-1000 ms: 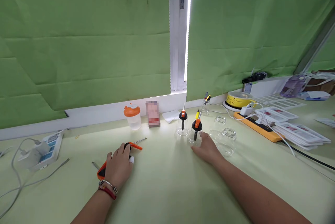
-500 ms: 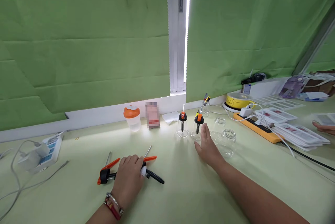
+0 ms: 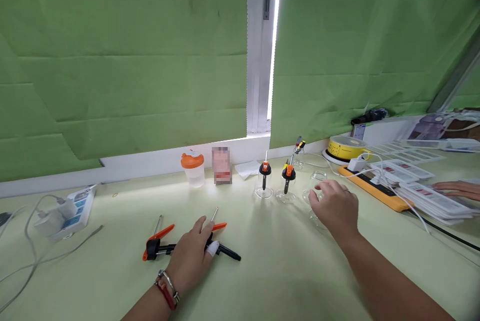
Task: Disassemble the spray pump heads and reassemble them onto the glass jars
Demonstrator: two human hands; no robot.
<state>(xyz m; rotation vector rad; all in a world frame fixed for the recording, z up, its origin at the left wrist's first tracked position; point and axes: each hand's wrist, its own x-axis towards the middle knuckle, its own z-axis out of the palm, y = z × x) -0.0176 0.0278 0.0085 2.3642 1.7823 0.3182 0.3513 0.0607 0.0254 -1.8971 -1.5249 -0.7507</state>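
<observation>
My left hand (image 3: 191, 253) lies over black and orange lid-like parts (image 3: 159, 246) with metal rods and black handles; its fingers are stretched out and loose. A white wrap covers its thumb tip. My right hand (image 3: 337, 208) is curled over the top of a clear glass jar (image 3: 317, 219), hiding its rim and most of its body. Just behind stands another open glass jar (image 3: 318, 177). Left of these, two glass jars carry black and orange tops, one upright (image 3: 265, 170) and another (image 3: 288, 173) beside it, each with a rod sticking up.
An orange-lidded cup (image 3: 194, 168) and a blurred pink box (image 3: 222, 166) stand by the wall. Power strips lie at left (image 3: 80, 211) and right (image 3: 375, 188), with cables. A yellow bowl (image 3: 343, 147), stacked white cards (image 3: 431, 201) and another person's hand (image 3: 459, 189) are at right.
My right hand has moved right from beside the topped jars to the front open jar. My left hand's fingers have loosened and stretched out over the black and orange parts.
</observation>
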